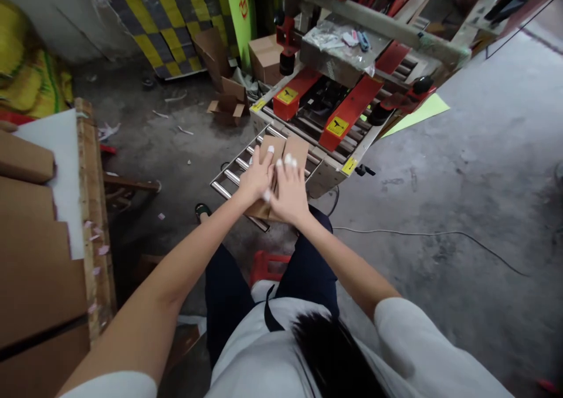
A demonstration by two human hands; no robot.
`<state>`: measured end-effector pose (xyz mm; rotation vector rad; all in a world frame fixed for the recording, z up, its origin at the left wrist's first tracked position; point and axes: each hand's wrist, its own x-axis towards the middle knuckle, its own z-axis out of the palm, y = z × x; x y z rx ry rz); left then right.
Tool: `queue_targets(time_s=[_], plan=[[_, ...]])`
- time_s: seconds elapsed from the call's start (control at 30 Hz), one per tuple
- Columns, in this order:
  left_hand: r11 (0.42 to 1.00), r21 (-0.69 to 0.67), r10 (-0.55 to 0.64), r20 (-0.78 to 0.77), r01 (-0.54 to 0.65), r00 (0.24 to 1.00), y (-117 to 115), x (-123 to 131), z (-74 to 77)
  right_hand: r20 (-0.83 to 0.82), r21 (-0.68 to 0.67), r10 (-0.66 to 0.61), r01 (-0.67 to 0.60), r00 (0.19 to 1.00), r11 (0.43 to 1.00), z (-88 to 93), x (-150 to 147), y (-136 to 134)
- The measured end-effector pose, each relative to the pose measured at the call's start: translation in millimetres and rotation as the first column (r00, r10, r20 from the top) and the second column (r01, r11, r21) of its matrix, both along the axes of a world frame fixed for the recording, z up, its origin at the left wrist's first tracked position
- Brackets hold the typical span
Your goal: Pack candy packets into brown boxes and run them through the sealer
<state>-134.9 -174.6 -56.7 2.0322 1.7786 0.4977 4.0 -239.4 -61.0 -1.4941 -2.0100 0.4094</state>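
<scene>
A small brown cardboard box rests on the short roller rack in front of me, its two top flaps meeting along a seam. My left hand lies on the left flap with fingers stretched out. On the right flap my right hand presses with its palm down and fingers extended. White coverings show on several fingertips of both hands. The hands are side by side, and they hide the lower middle of the box.
Beyond the rack stands a machine with red guide arms and rollers. Stacked cardboard lies on a wood-edged surface at left. Open cartons sit on the floor behind. A red stool is under me, and a cable crosses the floor.
</scene>
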Motion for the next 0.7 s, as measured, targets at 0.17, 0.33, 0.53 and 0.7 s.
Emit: queue_targets(time_s=[0.17, 0.33, 0.53, 0.7], plan=[[0.993, 0.004, -0.118, 0.252, 0.121, 0.96, 30, -8, -7.2, 0.245, -0.001, 0.22, -0.227, 0.944, 0.974, -5.3, -5, -26], [0.977, 0.162, 0.059, 0.427, -0.14, 0.903, -31, -18, -7.0, 0.078, 0.233, 0.161, -0.175, 0.984, 0.957, -18.6, 33, 85], [0.903, 0.089, 0.319, 0.516, -0.42, 0.795, -259, -81, -4.8, -0.101, 0.316, -0.198, 0.22, 0.975, 0.923, -34.5, 60, 238], [0.23, 0.313, 0.766, 0.526, -0.921, 0.37, -433, -148, 1.7, -0.2, 0.443, 0.275, -0.164, 0.94, 0.882, -48.3, -64, 98]])
